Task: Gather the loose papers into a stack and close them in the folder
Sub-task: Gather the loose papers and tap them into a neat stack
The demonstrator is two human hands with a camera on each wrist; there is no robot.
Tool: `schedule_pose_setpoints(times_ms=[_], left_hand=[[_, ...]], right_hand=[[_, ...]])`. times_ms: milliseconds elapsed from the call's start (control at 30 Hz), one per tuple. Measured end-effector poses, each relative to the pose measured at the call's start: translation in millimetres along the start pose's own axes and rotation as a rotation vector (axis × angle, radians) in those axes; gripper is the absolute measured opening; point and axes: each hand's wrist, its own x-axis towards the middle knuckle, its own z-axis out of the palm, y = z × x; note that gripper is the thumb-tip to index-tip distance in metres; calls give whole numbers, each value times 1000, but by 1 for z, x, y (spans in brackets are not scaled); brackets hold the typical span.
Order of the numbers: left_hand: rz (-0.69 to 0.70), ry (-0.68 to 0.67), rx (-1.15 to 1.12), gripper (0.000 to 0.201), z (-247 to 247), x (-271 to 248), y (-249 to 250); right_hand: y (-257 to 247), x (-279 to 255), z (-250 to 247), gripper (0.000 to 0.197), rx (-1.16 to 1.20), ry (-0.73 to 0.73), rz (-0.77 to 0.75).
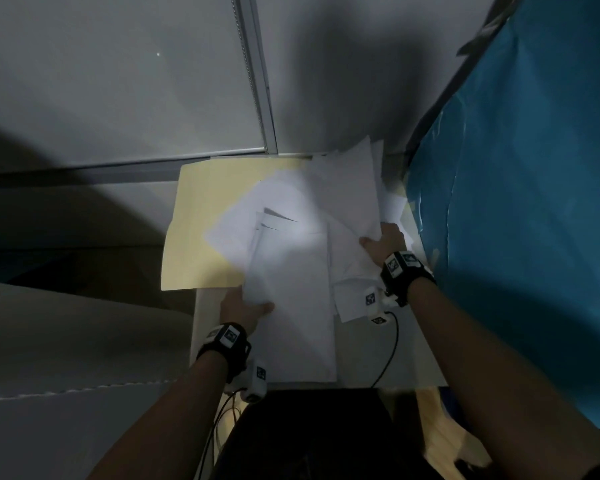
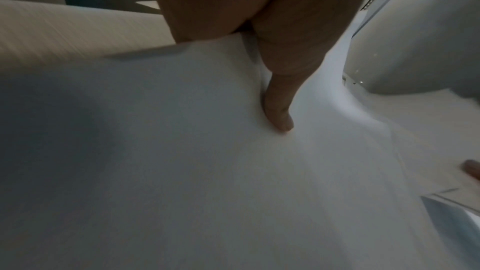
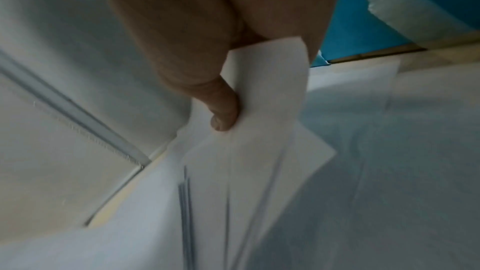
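Note:
Several loose white papers [image 1: 291, 258] lie fanned over an open cream folder [image 1: 201, 216] on a small white table [image 1: 409, 355]. My left hand [image 1: 246, 308] pinches the near left corner of the papers [image 2: 233, 171], thumb [image 2: 279, 114] on top and fingers hidden beneath. My right hand [image 1: 383, 242] grips a bunch of sheets [image 3: 259, 151] at the right side, thumb [image 3: 223, 114] pressed on top. More sheets [image 1: 392, 202] poke out behind that hand.
A blue plastic sheet [image 1: 516, 202] hangs close on the right. A grey wall with a metal rail [image 1: 257, 81] stands behind the table. A beige surface [image 1: 66, 334] lies to the left. A black cable [image 1: 388, 351] trails over the table's near edge.

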Motion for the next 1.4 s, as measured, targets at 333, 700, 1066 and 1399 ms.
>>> schedule_pose_setpoints(times_ms=[333, 700, 1066, 1399], left_hand=[[73, -19, -11, 59, 0, -4, 2], [66, -2, -282, 50, 11, -1, 11], [-208, -108, -657, 57, 15, 0, 19], [-4, 17, -521, 61, 13, 2, 25]], right_hand=[[-22, -18, -9, 48, -273, 33, -97], [-50, -69, -142, 28, 328, 540, -190], [22, -89, -21, 28, 468, -28, 111], [52, -54, -4, 55, -196, -467, -66]])
